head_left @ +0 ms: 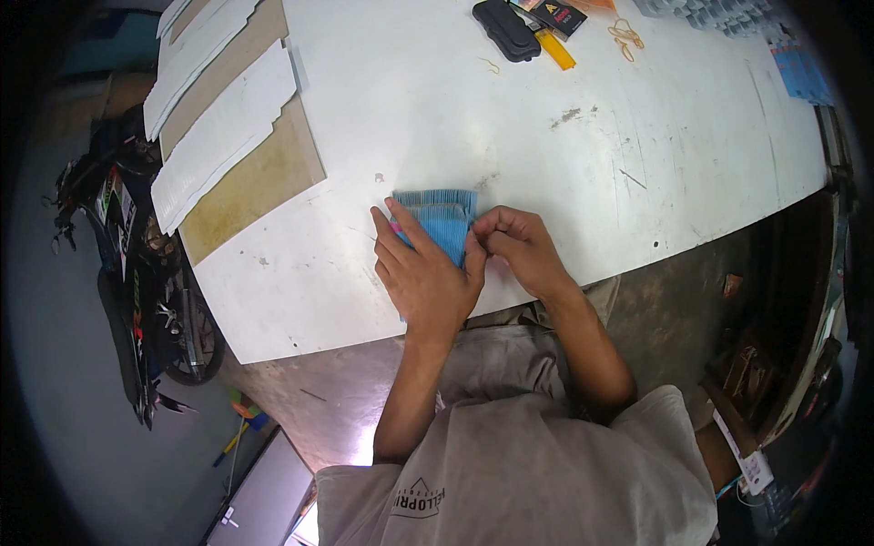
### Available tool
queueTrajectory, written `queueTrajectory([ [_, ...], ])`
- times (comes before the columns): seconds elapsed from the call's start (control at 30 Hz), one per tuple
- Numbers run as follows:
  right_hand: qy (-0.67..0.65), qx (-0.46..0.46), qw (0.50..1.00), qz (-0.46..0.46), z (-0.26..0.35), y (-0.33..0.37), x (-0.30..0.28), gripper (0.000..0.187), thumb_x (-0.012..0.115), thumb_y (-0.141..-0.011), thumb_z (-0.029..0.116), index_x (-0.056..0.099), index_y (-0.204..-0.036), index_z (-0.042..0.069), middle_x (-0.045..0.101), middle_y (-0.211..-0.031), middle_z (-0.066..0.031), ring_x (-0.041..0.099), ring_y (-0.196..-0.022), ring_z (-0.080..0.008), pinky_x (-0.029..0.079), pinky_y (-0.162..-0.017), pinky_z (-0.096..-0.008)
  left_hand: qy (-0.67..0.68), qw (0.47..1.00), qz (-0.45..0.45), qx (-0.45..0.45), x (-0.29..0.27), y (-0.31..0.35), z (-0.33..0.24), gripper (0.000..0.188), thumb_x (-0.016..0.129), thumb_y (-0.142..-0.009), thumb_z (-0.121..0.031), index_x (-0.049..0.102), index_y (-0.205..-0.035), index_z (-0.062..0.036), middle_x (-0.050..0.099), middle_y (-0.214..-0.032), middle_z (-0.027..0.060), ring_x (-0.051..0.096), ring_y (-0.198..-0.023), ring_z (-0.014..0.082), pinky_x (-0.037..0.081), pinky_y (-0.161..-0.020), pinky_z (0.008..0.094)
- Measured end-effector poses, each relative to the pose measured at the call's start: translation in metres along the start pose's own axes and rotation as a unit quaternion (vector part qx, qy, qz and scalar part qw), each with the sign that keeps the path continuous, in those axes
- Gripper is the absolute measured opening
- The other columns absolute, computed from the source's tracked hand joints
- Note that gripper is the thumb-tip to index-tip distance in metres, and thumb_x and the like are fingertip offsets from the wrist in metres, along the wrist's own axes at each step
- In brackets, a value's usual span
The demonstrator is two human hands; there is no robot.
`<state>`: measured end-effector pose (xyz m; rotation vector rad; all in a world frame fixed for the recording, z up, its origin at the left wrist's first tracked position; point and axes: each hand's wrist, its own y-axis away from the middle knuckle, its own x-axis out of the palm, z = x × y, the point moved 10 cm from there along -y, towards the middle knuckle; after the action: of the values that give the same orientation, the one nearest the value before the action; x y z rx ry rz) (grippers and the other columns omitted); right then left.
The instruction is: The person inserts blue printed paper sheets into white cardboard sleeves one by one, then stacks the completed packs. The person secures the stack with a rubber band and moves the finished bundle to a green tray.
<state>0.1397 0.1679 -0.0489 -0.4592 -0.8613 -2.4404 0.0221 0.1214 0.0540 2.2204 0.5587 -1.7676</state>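
White table [437,118]: spreads across the scene, scuffed and scratched, its near edge by the person's waist
Grey T-shirt [546,473]: worn by the person, at the near side
Motorcycle [118,309]: on the floor, left of the table
White paper sheets [223,136]: in overlapping piles with uneven edges, at the table's far left, over brown boards [259,173]
Translucent plastic pieces [719,14]: gathered at the far right
Left hand [423,273]: grasping the stack, fingers spread over its left part, thumb along its right side
Right hand [528,250]: fingers curled and pinched together at the stack's right edge, near the left thumb; cannot tell whether anything is between them
Ribbed blue stack [442,232]: on the table near its near edge, partly under the left hand, thin edges showing at its far end
Black case [507,30]: far side, just left of the lighter
Yellow lighter [556,50]: beside the case
Rubber bands [625,38]: far side, right of the lighter
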Motion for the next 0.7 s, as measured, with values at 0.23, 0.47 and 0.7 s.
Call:
queueTrajectory([
  [0.23,0.064,0.000,0.998,-0.003,0.016,-0.008,0.002,0.017,0.067,-0.097,0.014,0.068,-0.098,-0.003,0.071,-0.085,-0.0089,0.063,-0.070,-0.0143,0.053,-0.064,-0.0321,0.009,1.000,0.020,-0.006,0.003,-0.002,0.001,0.101,0.074,-0.088,-0.037,0.022,-0.158,0.0133,0.039,-0.147,0.0386,0.049,-0.125,0.0491,0.044,-0.101,0.0552],
  [0.47,0.370,-0.161,0.911,-0.090,0.053,-0.001,0.017,0.014,0.059,-0.100,0.011,0.060,-0.102,-0.003,0.068,-0.089,-0.0261,0.068,-0.075,-0.0426,0.054,-0.068,-0.0485,0.046,0.998,0.029,-0.011,0.008,-0.002,0.000,0.095,0.077,-0.085,-0.022,0.025,-0.157,0.0113,0.043,-0.142,0.0332,0.049,-0.126,0.0469,0.043,-0.103,0.0542],
  [0.7,0.410,-0.256,0.859,-0.169,0.058,0.016,0.008,0.007,0.060,-0.098,0.003,0.059,-0.103,-0.001,0.068,-0.087,-0.0210,0.066,-0.072,-0.0361,0.051,-0.065,-0.0440,0.053,0.999,0.003,0.010,0.006,-0.001,-0.003,0.090,0.075,-0.086,-0.022,0.029,-0.155,0.0118,0.046,-0.139,0.0331,0.052,-0.123,0.0466,0.046,-0.101,0.0536],
])
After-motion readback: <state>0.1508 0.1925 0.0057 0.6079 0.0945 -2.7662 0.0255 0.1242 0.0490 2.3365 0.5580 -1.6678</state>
